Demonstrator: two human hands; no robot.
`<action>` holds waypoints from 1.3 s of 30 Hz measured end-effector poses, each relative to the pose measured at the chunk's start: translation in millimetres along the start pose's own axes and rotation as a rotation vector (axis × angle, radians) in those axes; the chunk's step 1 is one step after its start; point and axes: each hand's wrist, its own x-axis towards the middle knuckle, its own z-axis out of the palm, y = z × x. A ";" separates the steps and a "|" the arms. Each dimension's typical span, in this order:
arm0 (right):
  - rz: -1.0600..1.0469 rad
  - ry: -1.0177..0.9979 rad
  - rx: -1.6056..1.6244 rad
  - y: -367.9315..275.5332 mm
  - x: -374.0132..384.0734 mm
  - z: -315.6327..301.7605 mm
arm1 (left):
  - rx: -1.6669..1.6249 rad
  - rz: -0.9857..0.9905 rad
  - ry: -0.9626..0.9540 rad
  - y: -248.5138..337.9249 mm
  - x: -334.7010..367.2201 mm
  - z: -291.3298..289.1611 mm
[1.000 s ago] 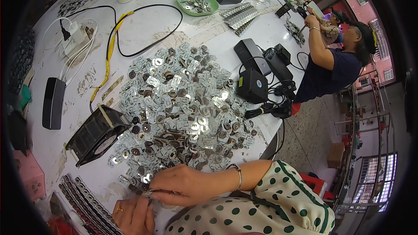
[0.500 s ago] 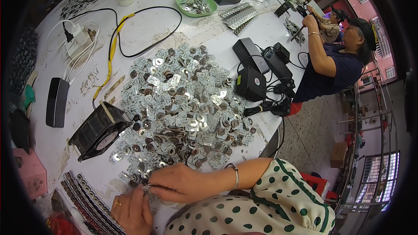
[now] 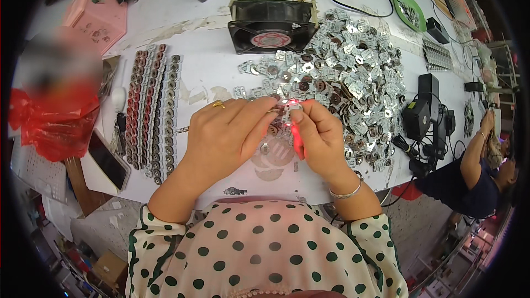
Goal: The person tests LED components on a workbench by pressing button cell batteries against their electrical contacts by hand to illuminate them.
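Since the earlier frame, the view has swung round, so the left forearm now shows and the black fan (image 3: 273, 25) faces the person squarely across the white counter (image 3: 199, 49). Both hands meet on the fan's near side. Thumb and forefinger of the right hand (image 3: 320, 138) pinch a small metal part (image 3: 291, 111), almost straight in front of the fan and a little to its right; red light falls on it and on the fingers around it. Left hand (image 3: 226, 124) has its fingers stretched out together, tips beside the part; whether they grip anything I cannot tell.

A broad pile of metal parts (image 3: 359, 77) spreads from the fan's near edge out to its right. Left of the fan and nearer the person run rows of strung parts (image 3: 149, 110); farther left come a phone (image 3: 109, 161) and a red plastic bag (image 3: 55, 121). A pink box (image 3: 99, 22) stands well to the fan's left. To its right are a green tray (image 3: 423, 20), black power adapters (image 3: 417, 116) and, farthest off, a person in a dark shirt (image 3: 466, 187).
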 end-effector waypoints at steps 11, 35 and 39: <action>-0.222 0.109 -0.176 8.4 3.4 -6.3 | 0.089 0.107 -0.102 11.8 0.7 8.9; -0.479 0.148 -0.316 -3.5 5.4 -24.8 | -0.180 -0.123 -0.189 5.6 0.9 20.5; -0.450 0.086 -0.240 -3.3 4.9 -22.1 | -0.245 -0.157 -0.154 9.6 3.1 19.2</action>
